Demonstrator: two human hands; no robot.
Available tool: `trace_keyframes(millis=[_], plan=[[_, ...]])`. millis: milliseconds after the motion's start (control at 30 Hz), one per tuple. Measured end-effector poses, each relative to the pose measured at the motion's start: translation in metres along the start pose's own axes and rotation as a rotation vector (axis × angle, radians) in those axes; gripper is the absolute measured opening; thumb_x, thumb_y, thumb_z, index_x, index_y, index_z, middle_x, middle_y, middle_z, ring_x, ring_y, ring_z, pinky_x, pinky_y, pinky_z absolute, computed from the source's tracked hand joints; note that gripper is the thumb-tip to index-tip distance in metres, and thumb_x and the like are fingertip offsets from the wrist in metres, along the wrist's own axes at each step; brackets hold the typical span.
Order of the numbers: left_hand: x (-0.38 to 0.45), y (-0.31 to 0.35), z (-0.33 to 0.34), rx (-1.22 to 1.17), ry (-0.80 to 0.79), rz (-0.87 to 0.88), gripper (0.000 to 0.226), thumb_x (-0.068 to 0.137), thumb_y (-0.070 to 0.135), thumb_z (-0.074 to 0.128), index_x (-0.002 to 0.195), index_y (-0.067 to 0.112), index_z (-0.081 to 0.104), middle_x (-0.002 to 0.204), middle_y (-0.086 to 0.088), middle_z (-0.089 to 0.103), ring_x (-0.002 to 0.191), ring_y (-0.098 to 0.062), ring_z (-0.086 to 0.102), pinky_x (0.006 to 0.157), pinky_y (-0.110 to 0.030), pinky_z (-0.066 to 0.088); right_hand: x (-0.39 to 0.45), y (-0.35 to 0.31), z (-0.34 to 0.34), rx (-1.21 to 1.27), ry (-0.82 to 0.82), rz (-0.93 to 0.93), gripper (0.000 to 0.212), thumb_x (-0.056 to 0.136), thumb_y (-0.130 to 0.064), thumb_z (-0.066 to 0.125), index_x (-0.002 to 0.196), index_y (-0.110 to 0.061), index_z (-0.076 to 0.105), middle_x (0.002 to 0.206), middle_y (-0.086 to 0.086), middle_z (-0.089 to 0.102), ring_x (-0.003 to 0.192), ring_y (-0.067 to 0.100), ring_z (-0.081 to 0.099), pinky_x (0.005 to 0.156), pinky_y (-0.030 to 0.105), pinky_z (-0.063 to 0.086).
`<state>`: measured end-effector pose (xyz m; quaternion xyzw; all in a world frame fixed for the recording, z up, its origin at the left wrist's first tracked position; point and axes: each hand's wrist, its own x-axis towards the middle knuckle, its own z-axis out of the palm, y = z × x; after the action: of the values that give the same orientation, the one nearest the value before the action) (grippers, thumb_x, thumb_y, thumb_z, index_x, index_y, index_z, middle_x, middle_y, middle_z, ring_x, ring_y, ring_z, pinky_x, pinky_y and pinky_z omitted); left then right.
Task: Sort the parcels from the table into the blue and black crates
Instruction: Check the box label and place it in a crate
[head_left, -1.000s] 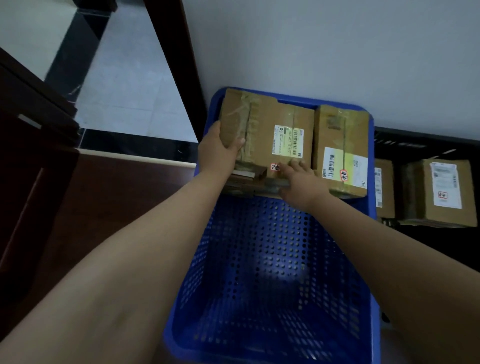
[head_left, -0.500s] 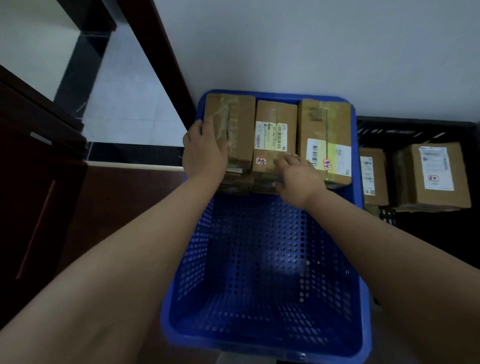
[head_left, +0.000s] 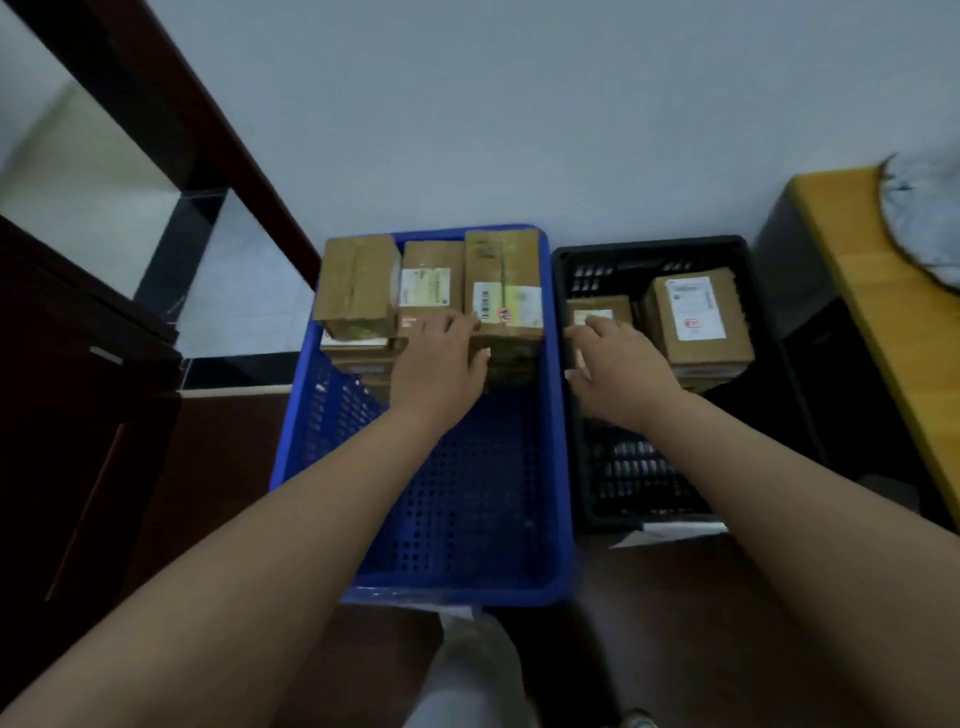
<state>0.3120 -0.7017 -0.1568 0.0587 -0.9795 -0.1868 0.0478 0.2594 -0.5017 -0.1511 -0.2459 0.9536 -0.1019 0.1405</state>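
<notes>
Blue crate (head_left: 556, 467) stands on the floor against the wall (head_left: 519, 114); all places below are given from it.

Inside, at its far end, three cardboard parcels show on top in a row. The left parcel (head_left: 356, 283) overhangs the crate's left rim. The middle parcel (head_left: 434, 278) bears a white label. The right parcel (head_left: 503, 283) sits against the crate's right wall and carries a barcode label with a small red sticker. More cartons lie beneath this row; their number cannot be told. The near half of the crate floor is bare perforated plastic.

Left hand (head_left: 441, 364) is inside the crate, palm down, its fingers laid loosely on the near edge of the middle parcel, with the thumb beside the right parcel. It grips nothing.

Black crate (head_left: 576, 415) stands just right of the blue crate, the walls nearly touching. At its far end are a small parcel (head_left: 597, 312) and, to the right of that, a large parcel (head_left: 696, 317) with a white label and red stamp.

Right hand (head_left: 621, 364) is over the black crate, fingers relaxed, fingertips at the small parcel. Whether they touch it cannot be told.

Farther right of the black crate is a yellow-topped table (head_left: 872, 291) with a grey bag (head_left: 924, 218) on it. A dark cabinet (head_left: 78, 415) stands left of the blue crate.
</notes>
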Motion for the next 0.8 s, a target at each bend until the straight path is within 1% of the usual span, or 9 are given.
trace_keyframes(millis=[67,200,300,367,433,533,633,700,800], plan=[[-0.010,0.052,0.000,0.005,-0.001,0.087,0.034,0.096,0.030,0.054,0.127,0.015,0.056,0.125,-0.006,0.053,0.117,-0.024,0.046,0.084,-0.033,0.045,-0.041,0.031,-0.022,-0.022,0.051,0.013,0.052,0.096,-0.029,0.051,0.144,-0.013,0.037,0.147,0.014,0.039,0.136,0.032,0.034,0.110,0.041,0.031],[-0.021,0.169,0.004,-0.008,0.006,0.274,0.033,0.094,0.027,0.058,0.123,0.011,0.059,0.120,-0.010,0.057,0.115,-0.029,0.050,0.092,-0.039,0.046,-0.122,0.100,-0.070,-0.061,0.184,0.068,0.047,0.096,-0.029,0.052,0.138,-0.011,0.043,0.139,0.013,0.046,0.128,0.033,0.042,0.103,0.042,0.038],[-0.034,0.263,0.011,-0.051,0.038,0.411,0.030,0.091,0.025,0.060,0.117,0.008,0.064,0.115,-0.012,0.060,0.111,-0.033,0.052,0.088,-0.044,0.049,-0.190,0.157,-0.103,-0.052,0.261,0.172,0.047,0.095,-0.030,0.053,0.137,-0.010,0.044,0.138,0.014,0.048,0.126,0.034,0.043,0.101,0.045,0.040],[-0.047,0.322,0.017,-0.080,0.033,0.510,0.031,0.090,0.028,0.057,0.113,0.008,0.065,0.112,-0.012,0.060,0.110,-0.033,0.051,0.086,-0.044,0.049,-0.239,0.193,-0.121,-0.043,0.301,0.261,0.047,0.097,-0.031,0.052,0.138,-0.011,0.043,0.137,0.012,0.047,0.126,0.033,0.042,0.100,0.046,0.040],[-0.060,0.377,0.024,-0.086,0.007,0.620,0.033,0.091,0.031,0.056,0.114,0.010,0.065,0.113,-0.011,0.059,0.112,-0.032,0.050,0.086,-0.043,0.049,-0.290,0.228,-0.137,-0.042,0.340,0.350,0.045,0.098,-0.031,0.050,0.138,-0.012,0.043,0.136,0.012,0.048,0.126,0.033,0.041,0.099,0.046,0.041],[-0.075,0.453,0.031,-0.087,-0.052,0.713,0.034,0.094,0.033,0.056,0.121,0.014,0.062,0.122,-0.008,0.055,0.118,-0.028,0.046,0.089,-0.039,0.045,-0.360,0.269,-0.154,-0.039,0.405,0.492,0.043,0.098,-0.030,0.050,0.137,-0.011,0.044,0.134,0.013,0.049,0.124,0.033,0.042,0.095,0.042,0.041],[-0.088,0.524,0.037,-0.041,-0.201,0.780,0.041,0.096,0.040,0.052,0.129,0.017,0.056,0.127,-0.009,0.052,0.119,-0.028,0.049,0.092,-0.038,0.044,-0.420,0.298,-0.157,-0.015,0.464,0.632,0.045,0.097,-0.029,0.051,0.138,-0.012,0.044,0.133,0.012,0.051,0.122,0.032,0.044,0.097,0.040,0.041],[-0.098,0.560,0.042,0.022,-0.306,0.853,0.047,0.096,0.044,0.051,0.135,0.017,0.050,0.131,-0.010,0.050,0.120,-0.029,0.049,0.094,-0.039,0.044,-0.450,0.311,-0.153,0.020,0.486,0.710,0.046,0.095,-0.030,0.052,0.137,-0.012,0.046,0.132,0.012,0.051,0.123,0.033,0.044,0.098,0.039,0.041],[-0.103,0.599,0.051,0.073,-0.364,0.969,0.050,0.097,0.045,0.050,0.138,0.018,0.046,0.132,-0.008,0.049,0.120,-0.027,0.049,0.094,-0.040,0.044,-0.482,0.328,-0.151,0.050,0.522,0.806,0.044,0.095,-0.030,0.054,0.135,-0.012,0.048,0.131,0.012,0.052,0.123,0.032,0.044,0.098,0.040,0.041]])
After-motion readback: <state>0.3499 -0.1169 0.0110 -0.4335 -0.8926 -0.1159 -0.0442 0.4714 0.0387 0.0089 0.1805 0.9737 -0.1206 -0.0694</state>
